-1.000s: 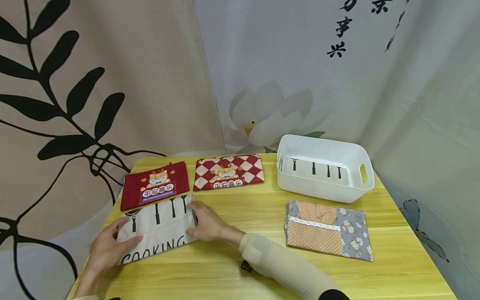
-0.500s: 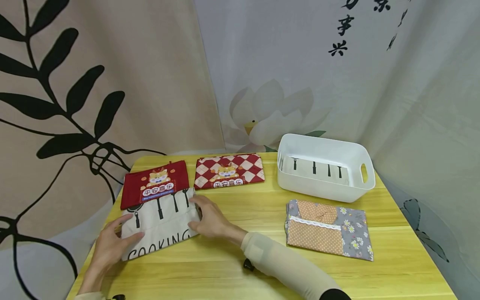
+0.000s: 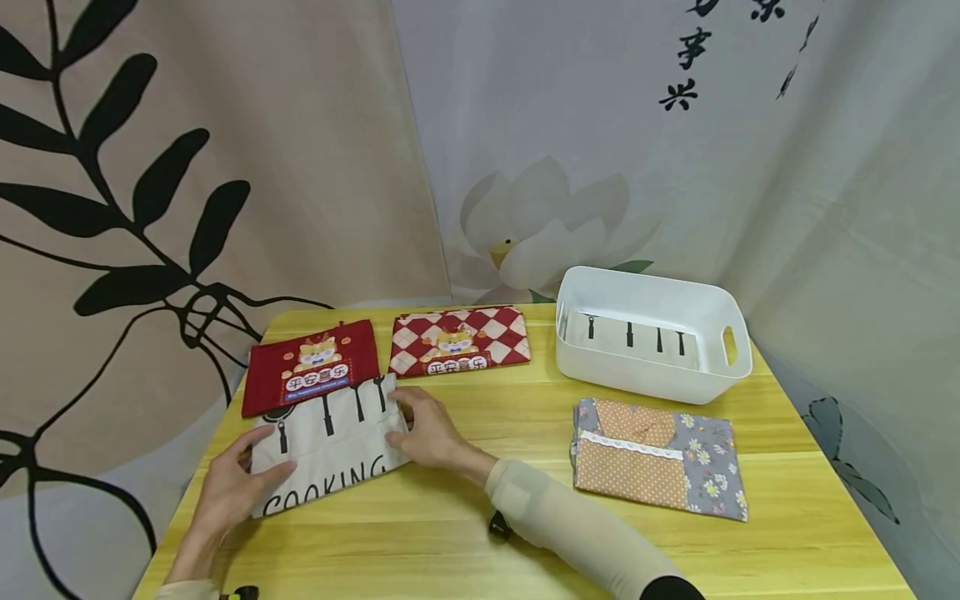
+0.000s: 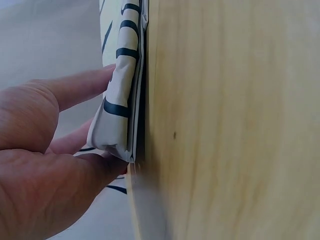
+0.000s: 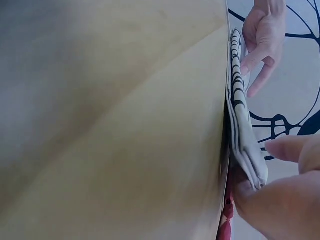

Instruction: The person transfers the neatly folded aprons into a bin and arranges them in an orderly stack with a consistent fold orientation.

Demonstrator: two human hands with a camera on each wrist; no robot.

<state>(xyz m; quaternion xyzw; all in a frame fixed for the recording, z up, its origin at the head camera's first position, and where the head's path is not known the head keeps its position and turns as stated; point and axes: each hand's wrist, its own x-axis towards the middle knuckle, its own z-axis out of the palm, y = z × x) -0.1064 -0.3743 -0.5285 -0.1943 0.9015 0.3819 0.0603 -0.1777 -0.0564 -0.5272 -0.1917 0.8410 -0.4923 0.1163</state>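
Note:
In the head view, a folded white apron point(image 3: 322, 446) printed with black utensils and "COOKING" lies at the table's left front. My left hand point(image 3: 232, 487) holds its left edge, thumb over the printed face; in the left wrist view, fingers point(image 4: 102, 165) reach round its corner. My right hand point(image 3: 429, 429) grips the opposite edge. The right wrist view shows the thumb point(image 5: 287, 148) above the folded layers and a finger tucked underneath. The apron's upper edge meets a folded red apron point(image 3: 262, 375) with a cartoon cat; whether it overlaps that apron is hard to tell.
A red-and-white checked folded cloth point(image 3: 510, 337) lies at the back centre. Behind on the right stands a white plastic basket point(image 3: 645, 375) holding a similar white printed cloth point(image 3: 645, 340). A grey floral folded cloth point(image 3: 708, 467) with a polka-dot panel lies before it on the wooden table point(image 3: 487, 575).
Both hands have shifted the white apron a little to the right, and its upper edge has come closer to the red apron. The other cloths and the basket keep their places.

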